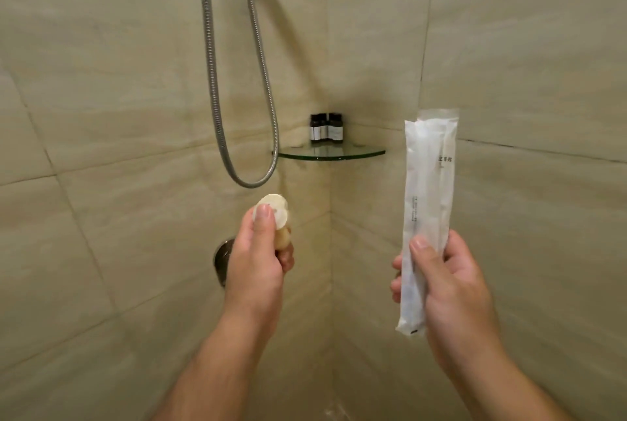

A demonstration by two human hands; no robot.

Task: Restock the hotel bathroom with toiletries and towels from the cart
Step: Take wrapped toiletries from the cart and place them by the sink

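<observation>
Right now, step: I am carrying toiletries toward the shower corner.
Right hand: fingers closed round a long white packet, held upright.
Left hand: thumb and fingers pinch a round soap.
Shelf: glass, well beyond both hands, three dark bottles at its back.
Next, I judge: reach forward and set the soap on bare glass beside the bottles.

Small bottles stand together at the back corner of the corner shelf. The shower hose hangs left of the shelf's left edge.

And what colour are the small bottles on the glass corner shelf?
Dark brown or black, with pale labels; the head view shows them, small and slightly blurred.
</observation>
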